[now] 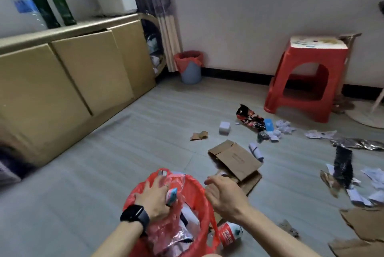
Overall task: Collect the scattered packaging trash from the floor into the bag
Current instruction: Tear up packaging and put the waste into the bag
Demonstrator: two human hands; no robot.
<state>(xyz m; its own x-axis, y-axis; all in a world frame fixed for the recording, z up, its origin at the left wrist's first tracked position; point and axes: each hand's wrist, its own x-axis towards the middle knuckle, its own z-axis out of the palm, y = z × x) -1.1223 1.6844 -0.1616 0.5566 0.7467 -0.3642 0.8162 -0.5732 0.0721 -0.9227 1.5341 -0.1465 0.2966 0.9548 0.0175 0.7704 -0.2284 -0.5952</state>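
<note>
Red bag (152,176) nearest, flattened carton (236,157) beyond, perhaps wrappers (251,120).

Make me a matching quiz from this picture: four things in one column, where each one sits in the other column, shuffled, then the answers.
Things
1. red bag
2. green bottles
3. red stool
4. blue bin

Places
A. on top of the cabinet
B. on the floor by the far wall, next to the curtain
C. gripped by the left hand
D. on the floor at the right, behind the scattered wrappers

Pairs: 1-C, 2-A, 3-D, 4-B
</note>
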